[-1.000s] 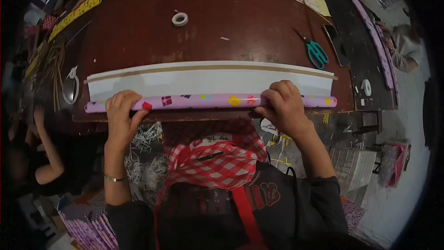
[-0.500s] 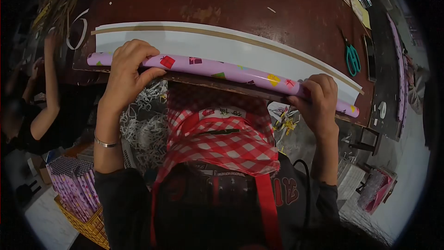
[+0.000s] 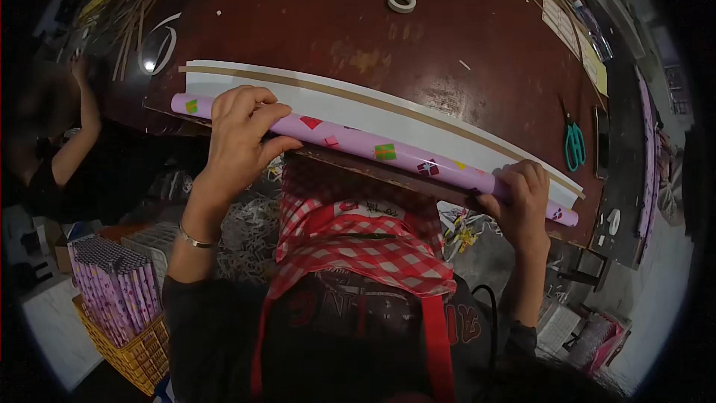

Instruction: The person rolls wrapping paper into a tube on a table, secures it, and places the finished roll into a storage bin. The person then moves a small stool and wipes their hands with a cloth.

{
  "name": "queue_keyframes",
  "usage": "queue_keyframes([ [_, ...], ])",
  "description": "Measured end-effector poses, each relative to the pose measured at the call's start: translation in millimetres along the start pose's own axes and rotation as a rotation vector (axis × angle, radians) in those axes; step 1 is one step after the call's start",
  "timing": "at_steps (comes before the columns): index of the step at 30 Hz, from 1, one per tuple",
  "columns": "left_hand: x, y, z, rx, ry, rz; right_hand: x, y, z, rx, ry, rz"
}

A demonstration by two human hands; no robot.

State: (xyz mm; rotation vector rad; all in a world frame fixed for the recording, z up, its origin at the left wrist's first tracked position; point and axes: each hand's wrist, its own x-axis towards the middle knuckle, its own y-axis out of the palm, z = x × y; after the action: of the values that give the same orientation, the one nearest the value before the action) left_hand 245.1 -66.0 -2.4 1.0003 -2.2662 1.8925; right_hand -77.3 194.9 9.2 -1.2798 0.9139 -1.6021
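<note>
A roll of purple wrapping paper (image 3: 350, 143) with printed gift boxes lies along the near edge of the table. Its white unrolled part (image 3: 328, 104) stretches out behind it, with a brown strip (image 3: 388, 99) along the far edge. My left hand (image 3: 242, 130) is closed round the roll towards its left end, thumb on the near side. Close to the right end, my right hand (image 3: 522, 201) grips the same roll, fingers over the top. The roll's underside is hidden.
On the dark red table (image 3: 328, 30) are a tape roll (image 3: 401, 1) and green-handled scissors (image 3: 574, 145). A basket (image 3: 134, 351) of finished purple rolls stands at lower left. Another person's arm (image 3: 88, 112) is at the left. Paper shreds lie below the table.
The printed pattern on the roll has shifted, so the roll has turned under my hands. The white strip showing behind it looks narrower. The whole view has also shifted.
</note>
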Motion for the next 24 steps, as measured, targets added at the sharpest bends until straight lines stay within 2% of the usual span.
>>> queue_keyframes([
  [5,1,4,3,0.011,-0.043,-0.015,-1,0,0,-0.018,0.064,0.029],
  [7,2,4,8,-0.062,-0.052,-0.017,0,1,-3,0.009,0.051,0.02],
  [16,5,3,14,-0.03,-0.043,0.029,2,4,-12,-0.081,0.001,0.031],
  [21,7,3,17,-0.052,-0.045,-0.001,-2,4,-14,0.014,0.094,0.063],
  [24,7,2,17,-0.029,-0.019,-0.008,2,1,-12,0.011,0.028,0.033],
])
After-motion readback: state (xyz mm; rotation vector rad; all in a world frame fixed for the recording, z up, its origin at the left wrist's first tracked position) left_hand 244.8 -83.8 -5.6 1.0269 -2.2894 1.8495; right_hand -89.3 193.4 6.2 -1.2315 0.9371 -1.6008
